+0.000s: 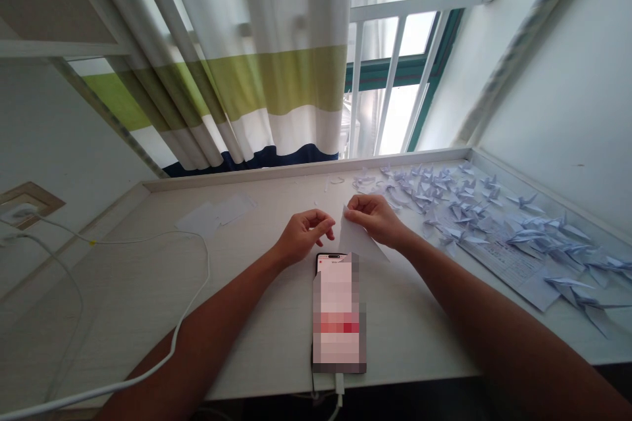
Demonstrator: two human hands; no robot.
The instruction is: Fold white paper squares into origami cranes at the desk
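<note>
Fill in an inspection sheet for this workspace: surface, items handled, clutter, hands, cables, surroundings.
Surface: pale desk, raised edge at the back.
Items handled: one white paper.
Clutter: many folded paper shapes at right, some over a printed sheet; flat paper pieces at back left; phone in front.
Hands: right hand pinches the white paper; left hand is beside it, fingers loosely curled, holding nothing visible.
Cables: white cable crosses the left forearm in view; charging cable at the phone's near end.
Surroundings: striped curtain, window railing, walls.

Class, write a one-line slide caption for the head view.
Right hand pinches a paper sheet, left hand close by, folded paper shapes at right.
</note>
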